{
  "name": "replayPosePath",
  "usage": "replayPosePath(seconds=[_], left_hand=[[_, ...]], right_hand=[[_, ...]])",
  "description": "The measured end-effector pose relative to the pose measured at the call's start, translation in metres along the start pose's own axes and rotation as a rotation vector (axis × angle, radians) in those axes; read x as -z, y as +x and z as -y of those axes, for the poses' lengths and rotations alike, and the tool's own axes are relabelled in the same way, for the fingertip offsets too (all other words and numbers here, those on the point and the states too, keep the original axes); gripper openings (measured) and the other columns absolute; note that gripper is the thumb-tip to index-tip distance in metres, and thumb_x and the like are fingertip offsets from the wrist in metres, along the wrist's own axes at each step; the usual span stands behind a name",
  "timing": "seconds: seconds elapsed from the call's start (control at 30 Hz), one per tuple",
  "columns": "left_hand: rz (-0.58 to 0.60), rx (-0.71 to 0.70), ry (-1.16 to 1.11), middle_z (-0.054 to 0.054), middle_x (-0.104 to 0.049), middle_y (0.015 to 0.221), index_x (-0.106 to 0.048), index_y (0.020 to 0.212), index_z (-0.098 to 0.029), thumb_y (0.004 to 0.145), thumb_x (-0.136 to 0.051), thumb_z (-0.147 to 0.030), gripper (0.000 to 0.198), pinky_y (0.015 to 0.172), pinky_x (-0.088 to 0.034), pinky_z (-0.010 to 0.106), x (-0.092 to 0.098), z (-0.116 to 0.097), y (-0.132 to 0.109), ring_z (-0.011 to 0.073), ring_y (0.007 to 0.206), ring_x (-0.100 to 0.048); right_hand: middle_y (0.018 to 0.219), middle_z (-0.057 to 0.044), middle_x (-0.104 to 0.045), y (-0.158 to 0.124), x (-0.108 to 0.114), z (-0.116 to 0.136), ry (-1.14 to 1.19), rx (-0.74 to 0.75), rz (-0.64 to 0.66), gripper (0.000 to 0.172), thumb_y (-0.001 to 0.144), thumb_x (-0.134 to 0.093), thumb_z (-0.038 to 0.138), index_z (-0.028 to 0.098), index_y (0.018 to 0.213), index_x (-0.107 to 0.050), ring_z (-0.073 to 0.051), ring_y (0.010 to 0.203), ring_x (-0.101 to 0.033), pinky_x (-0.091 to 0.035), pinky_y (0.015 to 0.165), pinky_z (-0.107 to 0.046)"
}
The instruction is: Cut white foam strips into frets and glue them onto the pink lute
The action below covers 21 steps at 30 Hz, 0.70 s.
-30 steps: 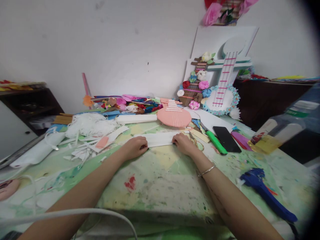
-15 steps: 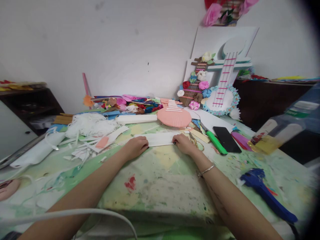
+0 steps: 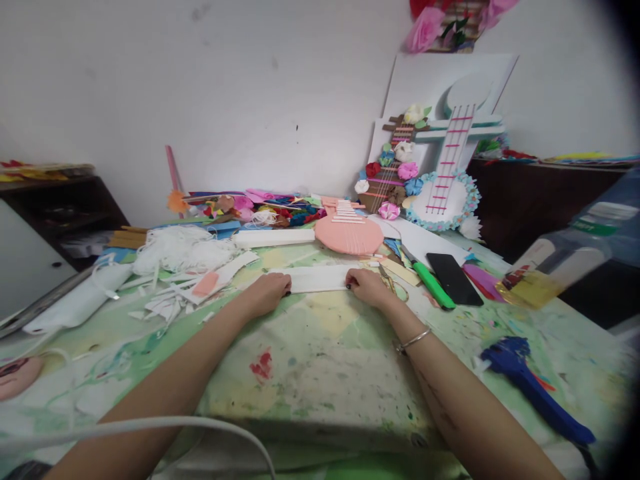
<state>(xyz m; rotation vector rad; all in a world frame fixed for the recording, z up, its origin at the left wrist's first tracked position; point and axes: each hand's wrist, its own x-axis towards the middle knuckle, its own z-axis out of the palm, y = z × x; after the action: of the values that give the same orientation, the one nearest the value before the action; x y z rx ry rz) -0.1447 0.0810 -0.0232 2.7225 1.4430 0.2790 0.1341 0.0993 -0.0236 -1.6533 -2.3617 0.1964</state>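
A white strip (image 3: 320,279) is held flat, parallel to the near edge of a paint-stained table (image 3: 320,360), about midway between its left and right sides. Its left end is pinched by the left hand (image 3: 269,293), with the fingers curled in, and its right end is pinched likewise by the right hand (image 3: 367,287), above whose wrist a silver bracelet (image 3: 415,341) is worn. Just beyond the strip, toward the far edge, a pink guitar-shaped piece (image 3: 349,235) is laid, its round body touched or nearly touched by a white bar (image 3: 275,237). Scissors (image 3: 397,287) are partly hidden beside the right hand; farther right, a green-handled knife (image 3: 433,285) and a black phone (image 3: 454,279) are set side by side. A blue glue gun (image 3: 530,383) is placed toward the near right corner. Left of the left hand, white scraps (image 3: 173,303) are strewn below a tangled white heap (image 3: 183,250). At the far right corner, a flower-trimmed white instrument model (image 3: 435,193) is propped upright beside a brown one (image 3: 383,187).
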Motion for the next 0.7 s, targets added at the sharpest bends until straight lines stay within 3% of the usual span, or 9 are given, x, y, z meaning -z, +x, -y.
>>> replayPosePath(seconds=[0.27,0.7], left_hand=[[0.03,-0.004,0.05,0.007,-0.06,0.079,-0.052,0.078,-0.018,0.076,-0.04,-0.006,0.017,0.061,-0.035,0.029,0.004,0.0,-0.003,0.0195,0.07,-0.053],[0.053,0.128,0.176,0.016,-0.063,0.084,-0.061,0.075,-0.014,0.088,-0.041,-0.031,0.029,0.069,-0.04,0.034,0.003,0.009,0.0,0.0268,0.083,-0.059]], right_hand=[[0.086,-0.005,-0.07,-0.004,0.003,0.011,0.003,-0.102,-0.047,0.024,0.07,-0.049,0.005,0.019,0.082,-0.065,-0.019,0.08,-0.059,-0.029,0.063,-0.027],[0.085,-0.004,-0.07,-0.003,-0.002,0.006,0.035,-0.147,-0.105,0.027,0.066,-0.049,0.003,0.02,0.078,-0.065,-0.019,0.082,-0.058,-0.029,0.067,-0.028]])
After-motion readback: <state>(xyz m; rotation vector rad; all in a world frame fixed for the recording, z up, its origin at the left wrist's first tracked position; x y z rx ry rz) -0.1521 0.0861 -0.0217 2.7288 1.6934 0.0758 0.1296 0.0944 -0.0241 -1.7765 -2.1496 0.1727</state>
